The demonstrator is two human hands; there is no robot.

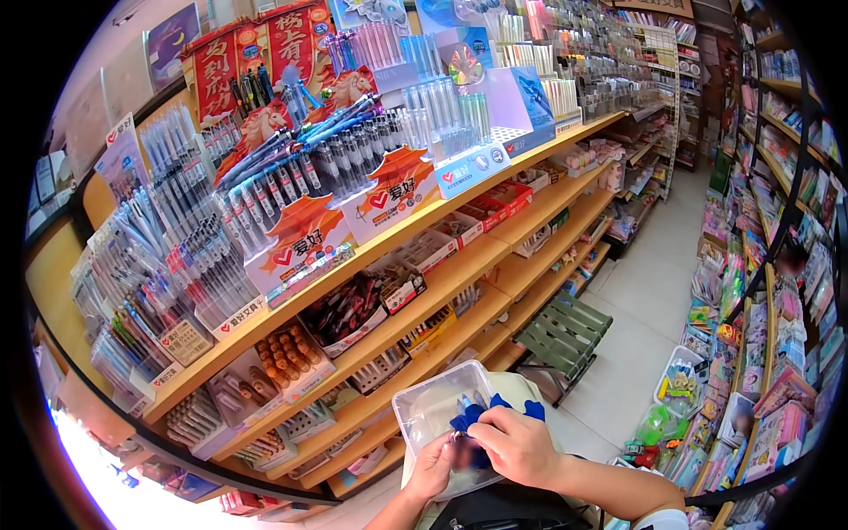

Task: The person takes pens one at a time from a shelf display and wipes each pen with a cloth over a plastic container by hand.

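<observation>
A clear plastic box [412, 408] sits low in front of me, close to my body. Over it, my left hand [431, 466] is closed in a pinch at the lower end of a dark blue, bow-like item [473, 415]. My right hand [515, 446] is closed too, thumb and fingers gripping the same blue item from the right. Pieces of blue stick out above and to the right of my fingers. Slim pale pen-like objects [482, 397] show behind it in the box. My fingers hide the item's middle, and a small patch there is blurred.
Tiered wooden shelves [548, 146] packed with pens run along the left. A green folding stool [565, 334] stands beyond the box. Tiled aisle floor [654, 265] stretches ahead. Crowded racks [768, 291] line the right, with a white basket [680, 380] below. A black bag [508, 511] lies against me.
</observation>
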